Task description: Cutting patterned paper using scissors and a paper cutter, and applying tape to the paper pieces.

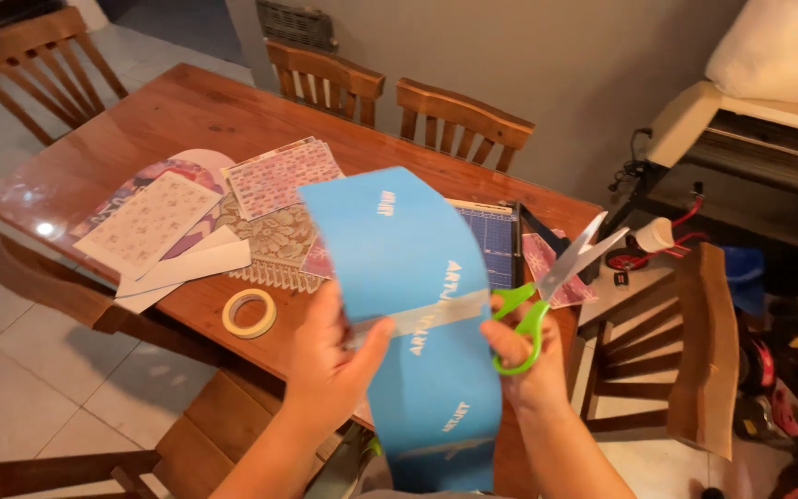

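Scissors (556,282) blades up-right, open.

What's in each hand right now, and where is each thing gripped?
Left hand pinches the blue paper sheet at its left edge, about mid-length. Right hand holds the green-handled scissors by the handle loops, blades open.

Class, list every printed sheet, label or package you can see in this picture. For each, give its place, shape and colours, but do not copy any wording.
Blue sheet: held up by the left hand and right hand, long, curved, with white lettering.
Patterned paper sheets: spread on the wooden table, rectangular, pink, cream and purple.
Blue grid cutting board: behind the blue sheet, rectangular.
No packages or screens show.
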